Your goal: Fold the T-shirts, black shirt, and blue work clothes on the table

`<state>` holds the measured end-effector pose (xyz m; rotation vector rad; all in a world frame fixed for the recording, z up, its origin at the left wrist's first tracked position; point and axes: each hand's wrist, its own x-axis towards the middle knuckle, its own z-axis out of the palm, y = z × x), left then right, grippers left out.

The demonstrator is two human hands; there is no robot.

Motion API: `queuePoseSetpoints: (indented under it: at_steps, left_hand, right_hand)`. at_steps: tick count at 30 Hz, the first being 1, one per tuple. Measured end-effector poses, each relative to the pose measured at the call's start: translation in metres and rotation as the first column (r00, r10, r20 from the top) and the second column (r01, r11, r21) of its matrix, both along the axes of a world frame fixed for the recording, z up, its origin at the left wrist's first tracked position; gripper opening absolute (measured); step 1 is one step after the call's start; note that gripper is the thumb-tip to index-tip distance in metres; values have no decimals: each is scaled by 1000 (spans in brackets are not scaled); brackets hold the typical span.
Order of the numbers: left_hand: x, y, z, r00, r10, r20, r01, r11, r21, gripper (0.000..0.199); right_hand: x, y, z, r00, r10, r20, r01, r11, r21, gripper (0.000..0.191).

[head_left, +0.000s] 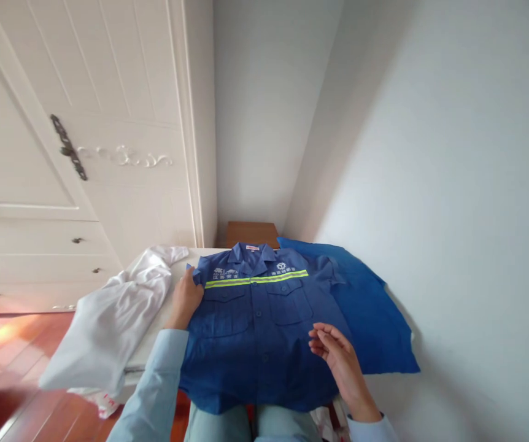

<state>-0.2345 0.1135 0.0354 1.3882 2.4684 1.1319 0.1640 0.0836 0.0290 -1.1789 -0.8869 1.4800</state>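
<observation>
A dark blue work shirt [259, 344] lies spread out front up, its collar at the far end and its lower hem hanging over the near edge. Across its chest runs a yellow and grey reflective stripe, with white printing above and two flap pockets below. My left hand [187, 299] pinches the sleeve on the shirt's left side, fingers closed on the cloth. Over the lower right of the shirt hovers my right hand [335, 359], its fingers slightly curled and apart, holding nothing.
White cloth [108, 316] lies on the left of the white table [154, 334]. A brighter blue cloth [375, 325] spreads on the right, beside the wall. Behind stands a brown wooden piece [251, 233]; a white wardrobe [145, 123] rises at left.
</observation>
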Motion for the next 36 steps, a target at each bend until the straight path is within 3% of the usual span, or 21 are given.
queuePoseSetpoints:
  at_steps: [2,4,7,12,15,18,22,25,29,32,36]
  left_hand:
    - [11,7,4,991,-85,104,68,986,151,52]
    - [26,13,10,930,-284,235,228,944,239,51]
    - [50,23,16,816,-492,304,440,869,228,54]
    - [55,45,5,914,-406,8,397,899,186,47]
    - [39,54,-17,858,-474,-198,469,880,-75,50]
    - [19,55,-41,830,-501,-245,445,860,-251,61]
    - [0,53,-59,821,-476,-316,388,871,-302,71]
    - [-6,54,-62,830,-417,-370,320,900,-295,73]
    - [-8,56,-60,831,-384,-402,273,912,-307,76]
    - [-9,57,-58,833,-394,-389,271,903,-334,77]
    - [-15,57,-56,834,-403,-376,274,895,-352,77]
  right_hand:
    - [8,-4,-8,999,-37,-34,35,999,-34,55]
    - [12,-8,-17,997,-45,-62,41,997,-71,55]
    - [17,-12,-26,996,-15,-83,7,995,-103,54]
    - [35,-2,-16,998,0,-62,-4,998,-56,52]
    - [55,15,-2,1000,-5,10,5,1000,10,54]
    - [78,45,11,991,-27,130,13,994,113,56]
    - [98,106,22,956,-105,273,45,975,215,61]
    - [100,156,26,897,-108,429,48,988,149,61]
    - [90,206,26,751,16,660,4,1000,-29,51]
    - [84,228,22,680,110,725,-43,993,-111,42]
    - [78,242,18,671,164,723,-45,982,-181,32]
